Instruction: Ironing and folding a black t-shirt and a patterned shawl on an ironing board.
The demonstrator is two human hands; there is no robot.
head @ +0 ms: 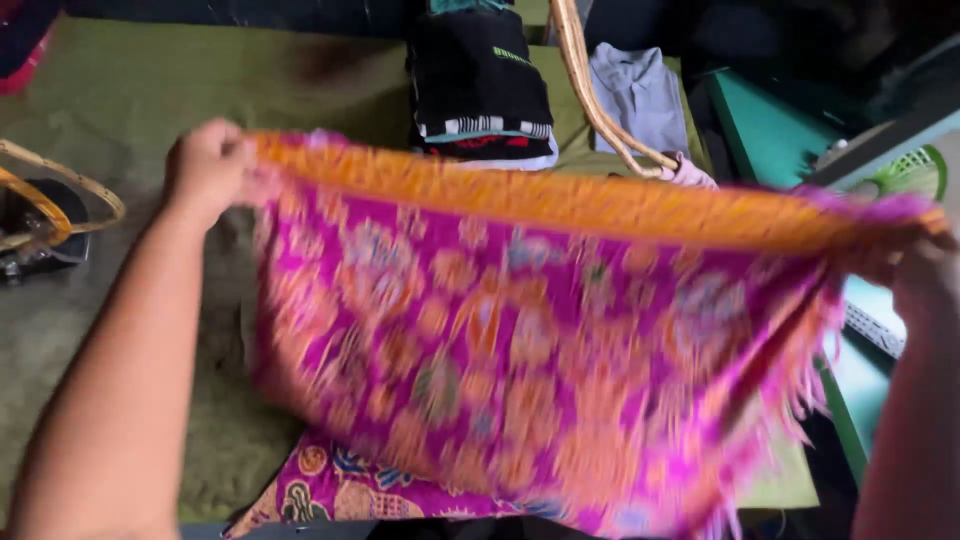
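The fingers of the left hand (207, 165) are curled shut around the left end of the orange border, pinching the magenta patterned cloth (520, 370) at its top corner; the right hand (925, 280), at the right edge of the view, grips the opposite corner, its fingers mostly hidden behind the bunched fabric but apparently closed on it. Held by the two top corners and well apart, the cloth hangs spread between the hands like a curtain, its orange band taut along the top and the body blurred, while the lower edge drapes onto the near part of the green surface (120, 100), presumably so that it opens flat. So the cloth lies below and between the fingers, touching them only at the corners. Beyond it, on the far side, sits a stack of folded dark clothes (480, 85), with a grey shirt (640, 95) to its right and a curved cane handle (590, 90) between them. A black iron (40, 235) rests at the left.
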